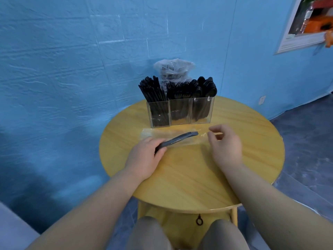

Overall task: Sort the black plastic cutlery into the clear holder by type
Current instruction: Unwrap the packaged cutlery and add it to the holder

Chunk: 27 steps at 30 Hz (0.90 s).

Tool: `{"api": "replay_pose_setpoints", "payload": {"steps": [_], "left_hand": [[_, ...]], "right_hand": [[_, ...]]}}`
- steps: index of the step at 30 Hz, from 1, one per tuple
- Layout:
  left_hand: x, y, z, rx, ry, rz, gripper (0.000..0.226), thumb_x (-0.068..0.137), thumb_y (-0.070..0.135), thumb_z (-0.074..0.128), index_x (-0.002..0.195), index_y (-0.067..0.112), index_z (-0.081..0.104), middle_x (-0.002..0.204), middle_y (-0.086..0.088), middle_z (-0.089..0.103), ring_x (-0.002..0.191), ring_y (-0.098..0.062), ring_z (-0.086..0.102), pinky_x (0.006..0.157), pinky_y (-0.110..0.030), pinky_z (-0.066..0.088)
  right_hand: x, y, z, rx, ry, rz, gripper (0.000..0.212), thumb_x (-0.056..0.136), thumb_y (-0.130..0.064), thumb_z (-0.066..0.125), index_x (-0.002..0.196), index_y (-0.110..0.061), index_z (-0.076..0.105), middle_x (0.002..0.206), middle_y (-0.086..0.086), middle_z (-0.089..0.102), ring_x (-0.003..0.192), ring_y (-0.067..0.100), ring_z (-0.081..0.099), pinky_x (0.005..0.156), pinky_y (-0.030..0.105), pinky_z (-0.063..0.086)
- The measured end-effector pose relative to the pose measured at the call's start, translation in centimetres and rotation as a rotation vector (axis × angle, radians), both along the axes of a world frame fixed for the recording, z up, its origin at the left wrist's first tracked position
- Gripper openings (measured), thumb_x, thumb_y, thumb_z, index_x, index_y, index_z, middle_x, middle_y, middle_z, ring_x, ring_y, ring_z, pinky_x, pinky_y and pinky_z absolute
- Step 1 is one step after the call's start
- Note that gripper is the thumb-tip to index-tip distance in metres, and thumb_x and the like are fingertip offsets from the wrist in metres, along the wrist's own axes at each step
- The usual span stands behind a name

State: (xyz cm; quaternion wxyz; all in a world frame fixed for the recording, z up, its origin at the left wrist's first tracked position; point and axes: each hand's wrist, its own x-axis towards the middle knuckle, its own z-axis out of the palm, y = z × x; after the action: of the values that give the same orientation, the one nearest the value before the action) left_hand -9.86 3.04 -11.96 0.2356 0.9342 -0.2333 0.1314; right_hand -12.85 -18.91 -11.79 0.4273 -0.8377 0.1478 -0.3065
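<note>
The left hand [144, 156] grips black cutlery [177, 139] in its clear wrapper [180, 135] on the desk [189, 174]. The right hand [225, 147] hovers with fingers loosely curled, its grip holding nothing.

Even, soft indoor light; faint shadows on the table [180, 177]; wide-angle bending at edges; slight overall blur.

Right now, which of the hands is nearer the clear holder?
Right. The right hand hovers just in front of the clear holder, below its right compartment; the left hand sits further back, gripping black cutlery.
</note>
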Motion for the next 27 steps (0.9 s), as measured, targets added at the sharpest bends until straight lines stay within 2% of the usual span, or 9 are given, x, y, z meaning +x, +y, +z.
{"api": "replay_pose_setpoints", "payload": {"steps": [1, 3, 7, 10, 13, 16, 18, 22, 27], "left_hand": [[0.0, -0.1, -0.1, -0.002, -0.004, -0.001, 0.036, 0.096, 0.034, 0.05, 0.131, 0.028, 0.055, 0.102, 0.011, 0.055, 0.095, -0.011, 0.054, 0.08, -0.025, 0.043], [0.1, -0.1, -0.3, -0.002, -0.01, 0.007, 0.037, 0.096, 0.034, 0.051, 0.132, 0.028, 0.055, 0.097, 0.014, 0.05, 0.09, -0.007, 0.05, 0.076, -0.021, 0.038], [0.2, 0.0, -0.4, 0.003, -0.014, 0.023, 0.039, 0.095, 0.035, 0.052, 0.134, 0.029, 0.053, 0.095, 0.015, 0.047, 0.085, -0.004, 0.044, 0.073, -0.019, 0.034], [0.0, 0.0, -0.3, -0.011, 0.002, 0.011, 0.041, 0.095, 0.037, 0.052, 0.135, 0.028, 0.052, 0.097, 0.014, 0.048, 0.088, -0.005, 0.047, 0.075, -0.02, 0.037], [-0.2, -0.1, -0.2, -0.007, 0.014, -0.019, 0.045, 0.095, 0.042, 0.049, 0.137, 0.027, 0.05, 0.101, 0.013, 0.048, 0.094, -0.006, 0.048, 0.081, -0.021, 0.04], [-0.4, -0.2, -0.1, -0.004, 0.025, -0.044, 0.044, 0.097, 0.038, 0.044, 0.139, 0.025, 0.047, 0.102, 0.014, 0.043, 0.095, -0.004, 0.045, 0.083, -0.02, 0.039], [-0.5, -0.2, -0.1, -0.012, 0.028, -0.067, 0.042, 0.099, 0.031, 0.043, 0.14, 0.024, 0.046, 0.103, 0.014, 0.044, 0.094, -0.004, 0.045, 0.082, -0.019, 0.039], [-0.5, -0.1, -0.1, -0.022, 0.01, -0.094, 0.04, 0.099, 0.023, 0.044, 0.139, 0.022, 0.047, 0.104, 0.014, 0.045, 0.097, -0.004, 0.046, 0.085, -0.018, 0.039], [-0.6, 0.0, -0.2, -0.073, -0.032, -0.113, 0.037, 0.097, 0.017, 0.049, 0.134, 0.021, 0.05, 0.113, 0.017, 0.045, 0.107, -0.002, 0.046, 0.093, -0.014, 0.034]], "right_hand": [[-0.1, -0.2, 0.1, 0.01, -0.027, -0.044, 0.008, 0.089, -0.014, 0.06, 0.095, -0.015, 0.064, 0.099, 0.001, 0.063, 0.076, 0.012, 0.053, 0.071, 0.026, 0.041], [-0.5, 0.3, 0.3, -0.104, -0.121, -0.038, 0.006, 0.087, -0.01, 0.06, 0.09, -0.013, 0.064, 0.089, -0.001, 0.058, 0.073, 0.012, 0.05, 0.069, 0.029, 0.043], [-1.2, 1.8, 0.0, -0.406, -0.151, 0.154, 0.003, 0.086, -0.013, 0.062, 0.089, -0.013, 0.063, 0.081, -0.004, 0.052, 0.072, 0.012, 0.049, 0.061, 0.025, 0.042], [-0.9, 1.4, 0.1, -0.281, -0.122, 0.146, 0.013, 0.091, -0.014, 0.057, 0.1, -0.011, 0.066, 0.087, -0.005, 0.054, 0.077, 0.011, 0.049, 0.068, 0.021, 0.037], [-0.6, 0.9, 0.1, -0.129, -0.016, 0.198, 0.02, 0.098, -0.02, 0.048, 0.092, -0.013, 0.066, 0.084, 0.001, 0.058, 0.079, 0.017, 0.05, 0.066, 0.025, 0.032], [-0.5, 0.8, 0.0, -0.091, 0.075, 0.25, 0.028, 0.099, -0.027, 0.044, 0.088, -0.012, 0.064, 0.082, 0.004, 0.06, 0.08, 0.021, 0.052, 0.066, 0.029, 0.035], [-0.5, 0.7, 0.0, -0.048, 0.081, 0.275, 0.025, 0.099, -0.025, 0.045, 0.096, -0.013, 0.067, 0.086, 0.0, 0.063, 0.085, 0.021, 0.057, 0.071, 0.028, 0.041], [-0.3, 0.6, 0.1, -0.001, 0.115, 0.296, 0.026, 0.098, -0.017, 0.047, 0.115, -0.016, 0.066, 0.09, -0.008, 0.06, 0.095, 0.017, 0.059, 0.077, 0.021, 0.038], [-0.3, 0.5, 0.1, 0.073, 0.124, 0.35, 0.024, 0.097, -0.014, 0.048, 0.114, -0.022, 0.065, 0.086, -0.012, 0.061, 0.082, 0.009, 0.057, 0.067, 0.011, 0.039]]}}
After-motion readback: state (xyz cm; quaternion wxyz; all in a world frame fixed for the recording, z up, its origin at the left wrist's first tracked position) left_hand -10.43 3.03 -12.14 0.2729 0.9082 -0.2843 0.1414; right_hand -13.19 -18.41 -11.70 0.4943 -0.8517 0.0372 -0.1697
